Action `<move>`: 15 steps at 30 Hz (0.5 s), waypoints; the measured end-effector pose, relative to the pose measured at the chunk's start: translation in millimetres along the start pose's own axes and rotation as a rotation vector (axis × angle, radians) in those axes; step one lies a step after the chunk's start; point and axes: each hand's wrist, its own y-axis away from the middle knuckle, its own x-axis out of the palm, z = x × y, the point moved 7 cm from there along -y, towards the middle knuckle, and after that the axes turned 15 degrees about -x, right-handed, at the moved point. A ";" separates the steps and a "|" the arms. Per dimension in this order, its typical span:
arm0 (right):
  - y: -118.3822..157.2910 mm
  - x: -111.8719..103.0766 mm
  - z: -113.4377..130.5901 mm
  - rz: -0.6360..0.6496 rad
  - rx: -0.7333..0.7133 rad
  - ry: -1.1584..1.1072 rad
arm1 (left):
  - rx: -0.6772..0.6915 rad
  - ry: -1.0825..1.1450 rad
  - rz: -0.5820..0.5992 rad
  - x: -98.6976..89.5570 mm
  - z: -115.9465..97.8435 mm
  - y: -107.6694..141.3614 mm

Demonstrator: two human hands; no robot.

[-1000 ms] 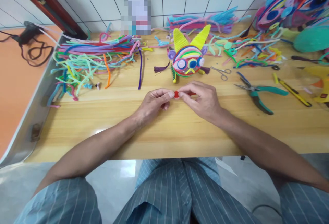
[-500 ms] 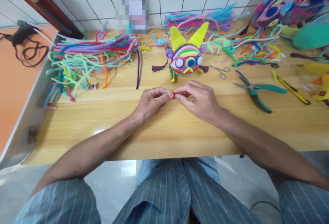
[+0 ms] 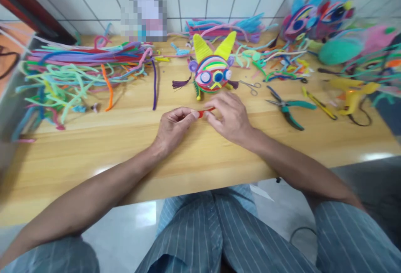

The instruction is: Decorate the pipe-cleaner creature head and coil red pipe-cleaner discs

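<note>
A short red pipe cleaner (image 3: 201,114) is held low over the table, in front of the mask-like figure. My left hand (image 3: 177,126) pinches one end between thumb and forefinger. The fingers of my right hand (image 3: 230,116) are closed around its other part, and most of the piece is hidden behind them. Just beyond my hands stands the colourful animal face (image 3: 213,74) with yellow ears, round eyes and purple tassels. Small scissors (image 3: 252,87) lie to the right of it.
Bundled pipe cleaners (image 3: 90,53) and loose green ones (image 3: 62,78) lie at left, with an orange strip (image 3: 107,89) and a purple strip (image 3: 154,85). On the right are pliers (image 3: 286,108), a yellow cutter (image 3: 319,103), a glue gun (image 3: 351,95) and finished faces (image 3: 297,22).
The view has turned to the right, so the table's contents sit further left. My right fingers have lifted and parted a little from my left fingertips, showing more of the red piece.
</note>
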 end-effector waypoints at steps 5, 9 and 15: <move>13.4 -43.8 14.9 0.063 -0.037 0.228 | 0.030 -0.018 -0.010 -0.1 0.6 2.4; 80.5 -94.6 -31.0 0.084 0.102 0.370 | 0.093 -0.026 0.011 2.9 -1.8 5.5; 189.5 -130.8 -147.3 0.294 0.486 0.488 | 0.107 -0.025 0.081 11.0 0.0 9.8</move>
